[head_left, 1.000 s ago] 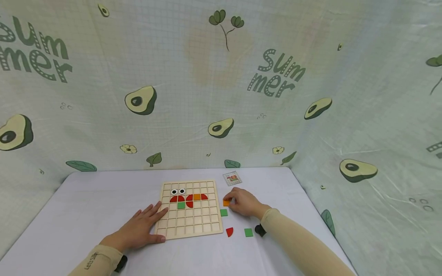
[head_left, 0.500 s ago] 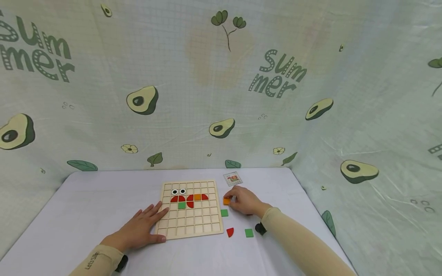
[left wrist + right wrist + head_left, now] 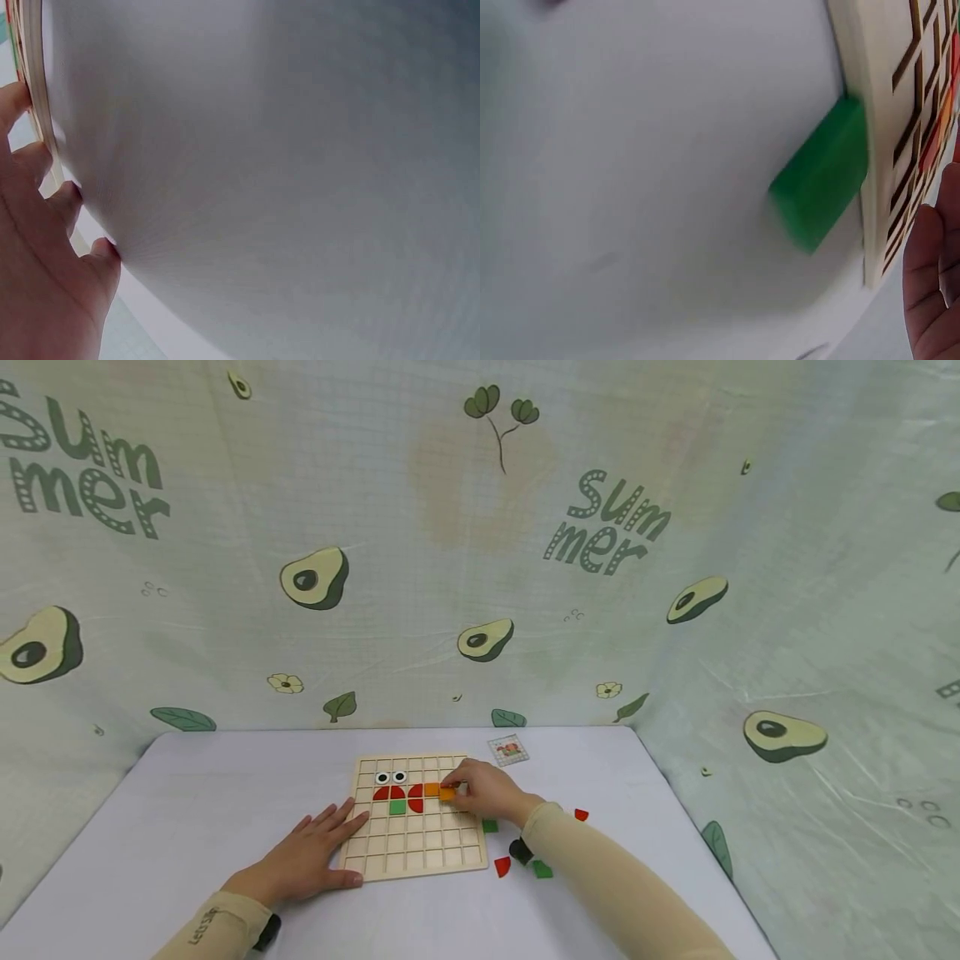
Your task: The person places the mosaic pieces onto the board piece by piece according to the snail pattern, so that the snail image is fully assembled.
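Note:
A wooden grid board lies on the table, bearing two eye tiles, several red quarter-circle tiles, a green square tile and an orange square tile. My left hand rests with spread fingers along the board's left edge, also seen in the left wrist view. Over the right part of the grid, my right hand pinches a second orange square tile, close beside the first. The hand and tile cover the cells beneath. In the right wrist view a green square tile sits against the board's edge.
Right of the board lie a red quarter-circle, a green square partly behind the wrist strap, and another red quarter-circle past the forearm. A printed picture card lies behind. Patterned cloth hangs around the table.
My right hand has carried the orange square tile leftward from the table onto the board. A red quarter-circle beyond the forearm has come into sight. My left hand stays in place.

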`<state>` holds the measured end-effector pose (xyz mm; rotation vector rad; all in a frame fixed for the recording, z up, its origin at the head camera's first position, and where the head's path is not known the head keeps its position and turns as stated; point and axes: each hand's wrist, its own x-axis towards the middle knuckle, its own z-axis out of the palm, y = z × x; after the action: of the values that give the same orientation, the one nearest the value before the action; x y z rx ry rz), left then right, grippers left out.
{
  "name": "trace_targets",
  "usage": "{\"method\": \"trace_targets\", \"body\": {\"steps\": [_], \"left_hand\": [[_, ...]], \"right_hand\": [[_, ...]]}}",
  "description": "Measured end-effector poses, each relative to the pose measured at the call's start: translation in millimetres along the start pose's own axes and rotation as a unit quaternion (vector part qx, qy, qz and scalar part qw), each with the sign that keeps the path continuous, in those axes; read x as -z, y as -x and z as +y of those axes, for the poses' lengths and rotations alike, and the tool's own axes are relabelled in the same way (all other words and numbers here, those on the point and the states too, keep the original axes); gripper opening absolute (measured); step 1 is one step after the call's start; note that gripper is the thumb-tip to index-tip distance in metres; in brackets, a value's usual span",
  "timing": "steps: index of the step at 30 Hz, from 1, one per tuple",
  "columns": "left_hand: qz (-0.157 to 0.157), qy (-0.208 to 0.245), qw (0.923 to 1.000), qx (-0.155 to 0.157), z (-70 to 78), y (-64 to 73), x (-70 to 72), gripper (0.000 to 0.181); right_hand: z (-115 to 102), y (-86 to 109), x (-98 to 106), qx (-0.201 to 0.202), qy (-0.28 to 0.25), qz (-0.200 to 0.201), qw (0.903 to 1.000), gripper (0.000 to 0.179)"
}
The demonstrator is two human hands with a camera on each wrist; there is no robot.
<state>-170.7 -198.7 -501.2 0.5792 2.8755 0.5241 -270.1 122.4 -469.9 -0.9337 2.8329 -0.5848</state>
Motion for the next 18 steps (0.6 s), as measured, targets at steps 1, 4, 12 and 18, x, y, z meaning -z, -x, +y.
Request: {"method": "trace_targets", "body": {"steps": [1,4,12,18], "left_hand": [[0.000,0.000,1.0000,0.000,0.2,-0.2,-0.2,0.100],[-0.001,0.000,1.0000,0.002,0.7,-1.2,-0.6,0.100],[-0.001,-0.001,1.0000,0.005,0.6,-1.7,0.1,0.100],[-0.001,0.002,1.0000,0.008,0.4,-0.1,0.2,0.100]], "right_hand": [[-2.7,-2.7,-3.0,0.004,0.006,-0.001,1.0000,0.026],[-9.7,-8.0,-11.0,0.006,0.027,-0.008,0.9996,0.028],[-22.5,-8.7,-17.7,0.018,0.064,-0.012,0.9977,0.033],[-26.1,-8.1,-16.9,0.015,0.068,-0.014,0.9975,0.031]]}}
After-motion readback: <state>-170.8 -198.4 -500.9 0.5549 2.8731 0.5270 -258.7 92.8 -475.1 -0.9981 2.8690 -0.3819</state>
